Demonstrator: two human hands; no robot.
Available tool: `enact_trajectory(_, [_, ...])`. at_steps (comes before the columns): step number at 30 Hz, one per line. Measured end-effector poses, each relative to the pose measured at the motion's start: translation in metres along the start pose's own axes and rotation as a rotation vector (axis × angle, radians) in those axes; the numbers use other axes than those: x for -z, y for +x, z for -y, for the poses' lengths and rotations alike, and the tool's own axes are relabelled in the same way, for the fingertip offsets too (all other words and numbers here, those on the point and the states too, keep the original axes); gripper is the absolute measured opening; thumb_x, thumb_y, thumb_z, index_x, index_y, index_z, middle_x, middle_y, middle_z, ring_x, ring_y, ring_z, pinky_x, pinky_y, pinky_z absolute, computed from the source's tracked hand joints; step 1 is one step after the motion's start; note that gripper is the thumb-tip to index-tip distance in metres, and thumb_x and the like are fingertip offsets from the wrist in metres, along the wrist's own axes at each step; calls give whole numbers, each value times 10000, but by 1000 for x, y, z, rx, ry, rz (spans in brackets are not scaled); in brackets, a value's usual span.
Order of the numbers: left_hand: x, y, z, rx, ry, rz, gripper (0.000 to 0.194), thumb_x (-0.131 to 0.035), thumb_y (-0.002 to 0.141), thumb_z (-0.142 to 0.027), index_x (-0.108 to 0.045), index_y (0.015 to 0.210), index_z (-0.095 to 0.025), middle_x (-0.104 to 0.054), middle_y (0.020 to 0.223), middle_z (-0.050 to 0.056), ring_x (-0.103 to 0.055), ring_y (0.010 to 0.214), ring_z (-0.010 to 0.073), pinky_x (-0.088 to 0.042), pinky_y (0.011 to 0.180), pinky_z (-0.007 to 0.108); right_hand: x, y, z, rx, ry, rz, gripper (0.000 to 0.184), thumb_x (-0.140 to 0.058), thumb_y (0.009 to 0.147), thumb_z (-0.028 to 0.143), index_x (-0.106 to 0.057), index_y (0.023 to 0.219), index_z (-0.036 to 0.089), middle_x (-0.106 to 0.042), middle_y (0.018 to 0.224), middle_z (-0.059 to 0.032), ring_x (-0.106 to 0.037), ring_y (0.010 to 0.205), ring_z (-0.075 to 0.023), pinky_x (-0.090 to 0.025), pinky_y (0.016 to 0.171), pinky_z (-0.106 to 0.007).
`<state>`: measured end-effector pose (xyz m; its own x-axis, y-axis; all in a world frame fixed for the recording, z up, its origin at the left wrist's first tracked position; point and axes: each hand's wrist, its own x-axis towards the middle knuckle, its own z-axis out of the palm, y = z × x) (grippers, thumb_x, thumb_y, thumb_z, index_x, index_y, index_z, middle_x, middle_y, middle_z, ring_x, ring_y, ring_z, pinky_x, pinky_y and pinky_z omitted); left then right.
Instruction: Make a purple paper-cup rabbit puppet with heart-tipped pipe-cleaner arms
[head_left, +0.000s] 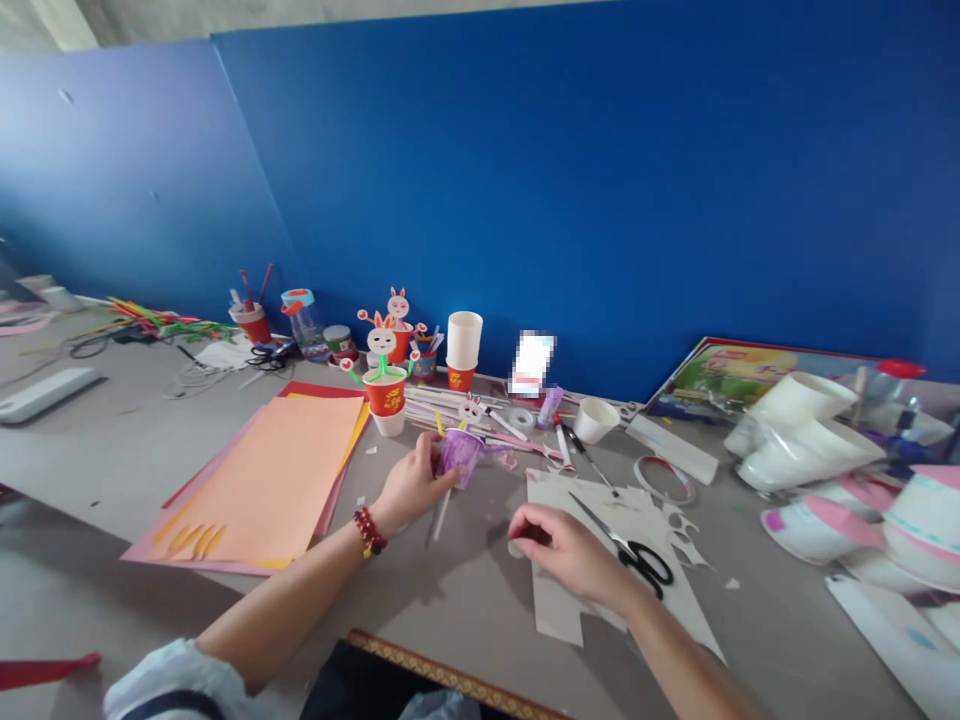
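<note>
My left hand [411, 487], a red bead bracelet on its wrist, is closed round a small purple paper cup [460, 455] tipped on its side on the grey table [465, 590]. My right hand [564, 548] rests lower to the right with fingers curled, pinching a small pale piece I cannot make out. Black-handled scissors [630, 548] lie just right of that hand on a cut sheet of white paper [559, 600]. A thin white stick [441, 515] lies under the purple cup.
Orange, yellow and pink paper sheets [270, 480] lie to the left. Red cups with paper rabbit figures [385, 385], a stack of white cups [463, 348], markers, tape rolls [662, 478] and straws crowd the back. White and pink paper bowls [817, 450] fill the right side.
</note>
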<state>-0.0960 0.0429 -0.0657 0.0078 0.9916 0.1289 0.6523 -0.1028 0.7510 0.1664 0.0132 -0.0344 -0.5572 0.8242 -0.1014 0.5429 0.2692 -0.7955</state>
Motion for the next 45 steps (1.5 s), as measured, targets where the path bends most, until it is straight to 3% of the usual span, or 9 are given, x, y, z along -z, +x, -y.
enact_trajectory(5, [12, 0, 3, -16, 341, -9, 477, -578, 861, -567, -484, 1151, -200, -687, 894, 62, -684, 755, 240, -466, 632, 297, -5, 1, -18, -69, 146, -17, 70, -580, 849, 245, -636, 863, 204, -655, 787, 1, -603, 713, -152, -461, 624, -233])
enact_trajectory(9, [20, -5, -15, -368, 438, -136, 349, -533, 923, -483, -540, 1092, -178, -635, 1069, 125, -646, 958, 271, -502, 815, 365, -3, 0, -30, -135, 295, -83, 140, -621, 832, 321, -618, 881, 189, -660, 766, -8, -628, 663, -151, -496, 615, -256])
enact_trajectory(13, [15, -30, -46, -725, 313, 120, 187, -490, 964, -311, -589, 1069, -192, -649, 1060, 100, -613, 1015, 246, -491, 895, 375, 1, -7, -41, -124, 355, -133, 168, -637, 827, 336, -617, 900, 185, -652, 747, -6, -637, 661, -145, -518, 636, -263])
enact_trajectory(17, [-9, -60, -65, -834, 361, 443, 235, -527, 939, -297, -583, 1136, -182, -649, 1078, 96, -607, 960, 239, -507, 836, 369, 2, -16, -51, -178, 324, -170, 139, -616, 812, 253, -624, 932, 182, -664, 751, -10, -657, 662, -151, -535, 613, -260])
enact_trajectory(25, [-51, -68, -57, -930, 521, 541, 554, -608, 881, -465, -532, 1310, -123, -506, 1446, 152, -540, 1200, 306, -451, 990, 425, 0, -26, -40, -134, -87, -257, 92, -586, 821, 155, -648, 850, 217, -727, 812, -9, -689, 778, -173, -503, 710, -256])
enact_trajectory(30, [-63, -69, -46, -946, 536, 521, 758, -508, 881, -655, -482, 1385, -88, -463, 1494, 168, -493, 1262, 324, -393, 1042, 439, -4, -31, -30, -53, -338, -225, 138, -552, 885, 165, -671, 889, 235, -729, 807, -8, -669, 739, -174, -437, 683, -252])
enact_trajectory(33, [-65, -70, -43, -944, 506, 512, 760, -463, 894, -670, -474, 1404, -106, -466, 1495, 160, -484, 1276, 313, -363, 1073, 442, 11, -28, -30, -65, -455, -228, 149, -537, 903, 190, -677, 893, 242, -737, 834, -17, -667, 750, -179, -420, 672, -249])
enact_trajectory(40, [-68, -71, -43, -886, 463, 534, 747, -556, 860, -640, -468, 1402, -133, -471, 1488, 157, -484, 1271, 317, -370, 1089, 456, 77, 31, -55, -334, -694, -442, 188, -476, 967, 274, -642, 1030, 213, -741, 946, -78, -681, 853, -236, -423, 659, -271])
enact_trajectory(45, [-66, -70, -44, -863, 437, 560, 718, -576, 863, -611, -460, 1398, -146, -485, 1475, 141, -482, 1279, 319, -375, 1097, 455, 78, 75, -71, -400, -725, -407, 203, -557, 926, 276, -613, 1091, 171, -729, 925, -138, -684, 836, -278, -440, 685, -308])
